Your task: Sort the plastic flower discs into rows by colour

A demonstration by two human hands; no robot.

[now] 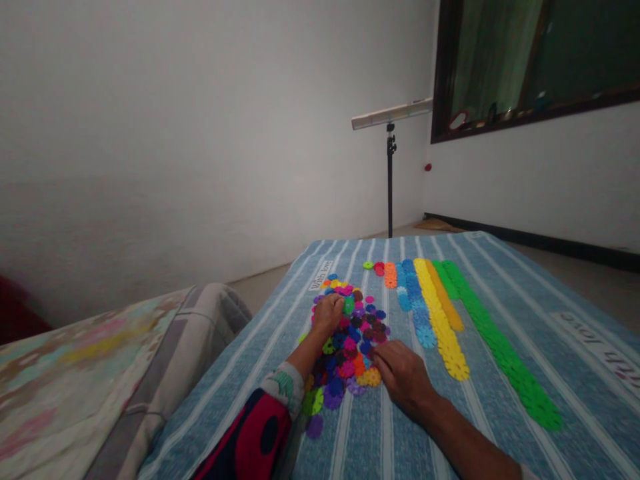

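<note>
Dark-and-red L sleeve (253, 437) and bare R forearm (465, 427) frame the foreground, either side of a mixed-colour pile of notched discs (350, 353), center-left on a blue striped cloth (215, 400). L hand (329, 315) reaches into the pile's far part, fingers drawn in at a green disc (349, 305); can't tell if it's pinched. R hand (403, 372) curls at the pile's R edge, fingertips close together nr blue discs; its grip can't be told. Just R of the pile, sorted rows run away from camera: orange row (391, 275), blue row (414, 287), yellow row (442, 320), amber row (447, 303), short green row (447, 283), long green row (500, 347). Single lime disc (369, 265) sits at the far L end. Farther out: floral cloth (110, 360) at L; light bar (390, 116) on black stand (390, 187) beyond, w/ dark-framed window (530, 67) upper R.
</note>
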